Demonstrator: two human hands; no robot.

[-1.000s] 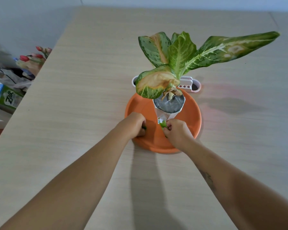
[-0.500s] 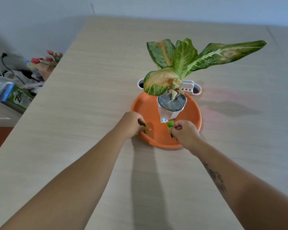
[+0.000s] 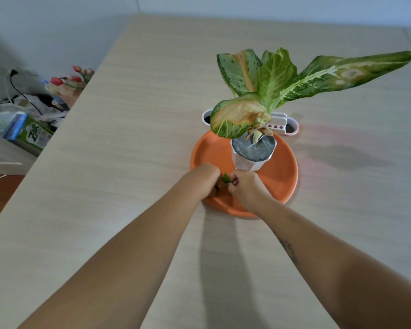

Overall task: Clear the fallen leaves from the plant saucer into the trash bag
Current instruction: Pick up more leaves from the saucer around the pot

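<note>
Gathering is the step in hand — left hand (image 3: pixel 203 178) and right hand (image 3: pixel 243 185) both pinch leaf scraps (image 3: pixel 226 178) over the saucer (image 3: pixel 282 172) — next needing a carry to the trash bag, unseen here.

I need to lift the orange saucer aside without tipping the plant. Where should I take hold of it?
Grip the orange saucer by its raised rim, at the left and right edges, both hands coming in level with the table. The white pot stands toward the back and the leaves lean right, so two opposite grips are probably safest.
</note>
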